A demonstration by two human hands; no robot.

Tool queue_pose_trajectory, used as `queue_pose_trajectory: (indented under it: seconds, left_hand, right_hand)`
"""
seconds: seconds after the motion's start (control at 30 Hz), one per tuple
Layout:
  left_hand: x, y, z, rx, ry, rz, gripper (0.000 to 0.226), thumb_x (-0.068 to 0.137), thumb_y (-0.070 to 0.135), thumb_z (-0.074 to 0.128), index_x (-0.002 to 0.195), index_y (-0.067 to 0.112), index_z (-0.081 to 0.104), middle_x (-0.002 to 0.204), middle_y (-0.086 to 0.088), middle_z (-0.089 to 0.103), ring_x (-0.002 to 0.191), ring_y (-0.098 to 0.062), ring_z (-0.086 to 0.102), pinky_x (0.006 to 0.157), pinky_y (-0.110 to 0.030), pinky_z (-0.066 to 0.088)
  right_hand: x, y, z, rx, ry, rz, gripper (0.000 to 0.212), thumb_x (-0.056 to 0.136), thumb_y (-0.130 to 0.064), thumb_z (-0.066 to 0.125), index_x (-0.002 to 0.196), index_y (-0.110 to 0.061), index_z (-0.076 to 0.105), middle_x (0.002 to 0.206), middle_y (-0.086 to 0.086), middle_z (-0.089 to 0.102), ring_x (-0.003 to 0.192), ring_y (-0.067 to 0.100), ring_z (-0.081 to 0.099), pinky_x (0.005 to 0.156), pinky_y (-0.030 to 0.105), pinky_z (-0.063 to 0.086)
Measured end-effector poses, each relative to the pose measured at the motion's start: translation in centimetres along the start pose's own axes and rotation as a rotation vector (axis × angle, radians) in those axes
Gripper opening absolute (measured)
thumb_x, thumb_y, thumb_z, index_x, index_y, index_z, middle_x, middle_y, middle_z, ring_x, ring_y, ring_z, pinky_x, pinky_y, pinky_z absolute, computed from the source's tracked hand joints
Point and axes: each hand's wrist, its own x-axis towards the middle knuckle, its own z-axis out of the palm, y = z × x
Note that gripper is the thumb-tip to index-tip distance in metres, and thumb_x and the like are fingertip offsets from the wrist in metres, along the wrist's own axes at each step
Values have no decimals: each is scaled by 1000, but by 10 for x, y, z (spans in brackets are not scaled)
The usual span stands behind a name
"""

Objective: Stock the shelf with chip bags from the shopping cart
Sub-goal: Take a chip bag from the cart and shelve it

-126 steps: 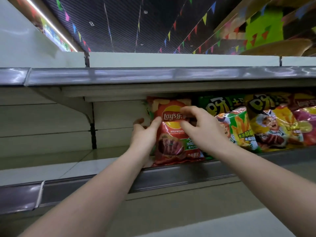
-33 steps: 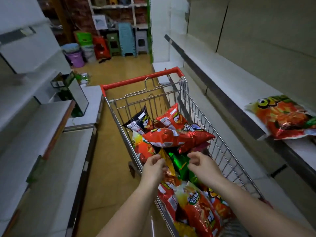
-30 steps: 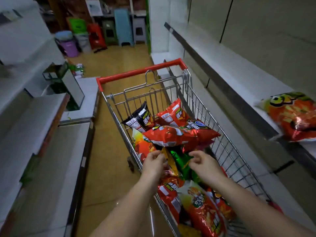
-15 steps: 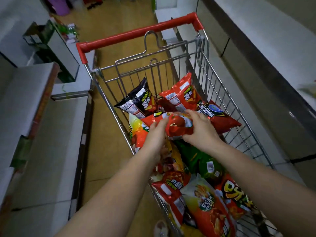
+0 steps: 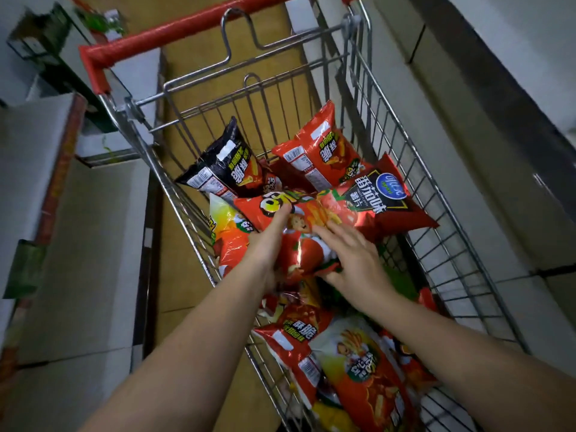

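In cart [image 5: 436, 169]: left hand [image 5: 268, 241], right hand [image 5: 355, 260] grasp red bag [image 5: 311, 222]; long axis crosswise.

the shopping cart [image 5: 402, 141] is bare wire metal, shiny and smooth, its handle [image 5: 174, 32] sleeved in glossy red plastic. the chip bags [image 5: 311, 232] are crinkled plastic film with a glossy sheen. the shelf [image 5: 78, 244] boards look matt and smooth, the floor [image 5: 174, 244] dull tan.

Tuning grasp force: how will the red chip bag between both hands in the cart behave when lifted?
The red chip bag looks puffed and crinkled, so probably light and soft, denting under the left hand and right hand. Its glossy film may slip. The contents are likely fragile.
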Motion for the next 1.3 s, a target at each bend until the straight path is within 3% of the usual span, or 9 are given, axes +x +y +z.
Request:
queue_pose_trajectory:
  seconds: [0.17,0.3,0.4,0.6,0.7,0.8,0.87,1.0,1.3]
  left_hand:
    - [-9,-22,7,171,45,169,88,73,45,77,141,19,28,126,1,49,110,-21,51,89,-32,40]
    - [-4,-30,5,194,59,244,90,67,27,85,140,16,33,124,-3,58,106,-22,58,94,-37,47]
    - [-4,-32,2,154,68,245,81,65,22,86,132,13,42,119,-6,64,98,-24,65,83,-37,52]
    - [-12,-40,-1,43,82,313,76,70,20,83,134,15,42,117,-6,66,95,-24,67,81,-37,53]
    - [-14,-41,-4,21,85,324,81,68,23,83,135,16,40,118,-6,65,98,-25,66,89,-43,52]
    - [-14,-42,-7,23,71,349,82,68,26,82,137,18,39,119,-6,63,99,-25,66,90,-43,52]
    - [-14,-41,-7,26,71,369,82,68,26,82,137,18,38,119,-5,63,99,-25,65,89,-42,52]
    - [-16,-31,-5,107,61,445,97,51,39,87,135,19,43,117,-2,66,99,-24,67,91,-47,53]
    - [-6,18,5,338,93,654,96,68,27,85,144,17,28,125,4,57,112,-18,56,101,-38,45]
  right_hand:
    - [-42,21,31,25,121,-64,60,77,-17,67,134,-26,49,137,5,51,128,26,42,98,47,37]
    - [-50,24,29,177,89,-24,46,92,-9,53,134,-26,50,139,-10,41,128,2,27,107,19,18]
    - [-43,23,14,247,126,9,39,92,-4,50,128,-19,57,134,-6,48,123,2,36,102,13,25]
    - [0,35,-40,12,166,147,49,90,-9,54,138,-14,43,144,5,39,133,20,32,109,28,24]
    - [28,46,-56,63,278,404,47,88,-19,59,132,-13,45,134,9,48,123,25,45,99,34,37]
    - [34,51,-51,533,489,787,38,83,-30,64,114,-9,56,106,7,63,95,24,58,73,28,45]
    - [24,46,-36,823,384,927,50,82,-40,66,119,-7,57,99,5,62,92,22,57,73,31,47]
    - [27,30,-20,1184,85,1034,80,78,-53,66,140,-15,35,141,11,44,129,29,43,101,47,39]
    - [86,39,1,1404,267,1162,121,23,-68,79,130,-18,49,126,9,59,113,29,57,95,46,40]
